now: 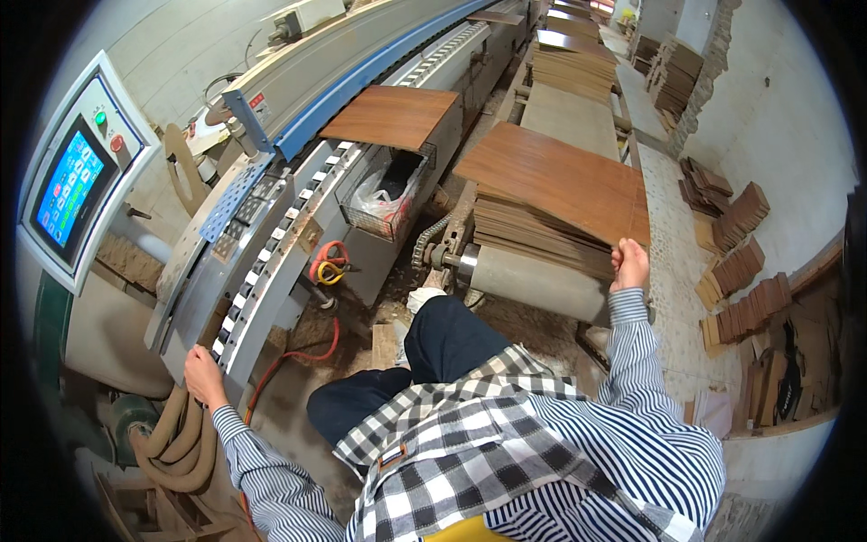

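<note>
My right hand (629,264) is closed at the near right corner of a reddish-brown wooden board (560,176), pinching its edge. This board lies askew on top of a stack of boards (533,230) whose edges show beneath it. At the near end of the edge-processing machine (271,262), my left hand (204,375) is curled closed against the corner of the metal bed; anything inside its fingers is hidden. Another wooden board (394,116) lies flat on the machine farther along, beside the blue rail.
A roller (542,282) sits under the near stack, and more stacks (573,68) run back behind it. A control panel (81,172) stands at left. A wire basket (388,194) and red hose (316,348) hang off the machine. Small board piles (742,217) line the right wall.
</note>
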`<state>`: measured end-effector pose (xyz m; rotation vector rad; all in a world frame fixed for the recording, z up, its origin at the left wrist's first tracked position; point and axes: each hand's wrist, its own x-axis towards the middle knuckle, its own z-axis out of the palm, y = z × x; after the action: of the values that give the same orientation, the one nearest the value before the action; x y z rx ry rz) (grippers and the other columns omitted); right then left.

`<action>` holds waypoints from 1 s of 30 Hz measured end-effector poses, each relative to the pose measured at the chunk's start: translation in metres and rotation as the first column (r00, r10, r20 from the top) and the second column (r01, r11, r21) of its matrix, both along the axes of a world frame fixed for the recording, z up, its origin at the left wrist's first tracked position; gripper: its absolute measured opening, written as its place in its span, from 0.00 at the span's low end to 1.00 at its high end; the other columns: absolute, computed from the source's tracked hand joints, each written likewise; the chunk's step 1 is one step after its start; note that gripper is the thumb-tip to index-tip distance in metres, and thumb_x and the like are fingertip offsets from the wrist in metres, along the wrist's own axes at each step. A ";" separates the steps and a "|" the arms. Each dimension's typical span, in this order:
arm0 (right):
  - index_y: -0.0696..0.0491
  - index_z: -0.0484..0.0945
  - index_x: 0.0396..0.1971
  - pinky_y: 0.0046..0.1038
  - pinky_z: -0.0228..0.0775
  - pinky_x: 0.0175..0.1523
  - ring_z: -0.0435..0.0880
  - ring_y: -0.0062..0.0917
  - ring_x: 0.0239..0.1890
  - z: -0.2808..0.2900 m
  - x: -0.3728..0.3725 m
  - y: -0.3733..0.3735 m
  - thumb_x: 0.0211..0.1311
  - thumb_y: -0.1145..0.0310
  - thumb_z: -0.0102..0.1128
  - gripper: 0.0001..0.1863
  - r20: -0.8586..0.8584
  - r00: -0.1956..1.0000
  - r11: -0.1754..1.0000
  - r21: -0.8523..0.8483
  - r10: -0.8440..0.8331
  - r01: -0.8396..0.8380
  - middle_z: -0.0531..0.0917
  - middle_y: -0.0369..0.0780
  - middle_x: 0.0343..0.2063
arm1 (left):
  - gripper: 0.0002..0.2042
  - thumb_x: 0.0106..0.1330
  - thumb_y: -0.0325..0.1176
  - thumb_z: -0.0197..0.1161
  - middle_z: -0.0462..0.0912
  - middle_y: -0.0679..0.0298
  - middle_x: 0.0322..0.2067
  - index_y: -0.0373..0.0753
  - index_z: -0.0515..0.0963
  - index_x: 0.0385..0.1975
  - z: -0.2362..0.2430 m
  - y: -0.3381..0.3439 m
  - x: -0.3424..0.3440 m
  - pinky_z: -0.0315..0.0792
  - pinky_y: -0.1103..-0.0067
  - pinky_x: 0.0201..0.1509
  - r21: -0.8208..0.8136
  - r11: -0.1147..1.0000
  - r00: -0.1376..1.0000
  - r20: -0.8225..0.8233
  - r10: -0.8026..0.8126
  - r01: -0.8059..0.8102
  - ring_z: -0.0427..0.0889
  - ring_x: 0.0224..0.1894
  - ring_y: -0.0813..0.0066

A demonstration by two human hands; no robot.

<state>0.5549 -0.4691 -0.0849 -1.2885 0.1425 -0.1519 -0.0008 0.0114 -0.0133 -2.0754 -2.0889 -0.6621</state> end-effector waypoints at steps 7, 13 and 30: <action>0.54 0.67 0.46 0.26 0.74 0.29 0.79 0.23 0.25 0.017 -0.088 0.031 0.54 0.68 0.55 0.19 -0.133 0.690 0.691 0.307 0.712 -0.654 0.78 0.38 0.31 | 0.20 0.62 0.46 0.41 0.78 0.47 0.30 0.37 0.77 0.30 0.001 -0.002 -0.001 0.67 0.58 0.36 0.025 0.999 1.000 0.014 0.021 -0.021 0.76 0.33 0.46; 0.55 0.64 0.49 0.34 0.70 0.42 0.74 0.28 0.44 0.015 -0.094 0.071 0.50 0.67 0.61 0.25 -0.099 0.689 0.677 0.328 0.718 -0.659 0.74 0.39 0.43 | 0.20 0.62 0.45 0.41 0.79 0.48 0.30 0.38 0.78 0.29 0.003 -0.005 -0.002 0.69 0.59 0.38 0.020 0.998 0.997 0.051 0.062 -0.063 0.77 0.34 0.48; 0.59 0.67 0.49 0.30 0.66 0.52 0.75 0.28 0.45 0.030 -0.192 0.183 0.46 0.80 0.57 0.25 -0.010 0.156 0.146 0.416 0.988 -0.898 0.76 0.41 0.42 | 0.18 0.61 0.43 0.45 0.79 0.48 0.25 0.38 0.79 0.23 0.010 -0.011 0.001 0.70 0.62 0.36 0.053 0.995 0.993 0.084 0.079 -0.083 0.78 0.30 0.50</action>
<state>0.3627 -0.2864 -0.0553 -0.8211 -0.4567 1.2080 0.0000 0.0002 -0.0034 -1.9539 -2.1575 -0.7971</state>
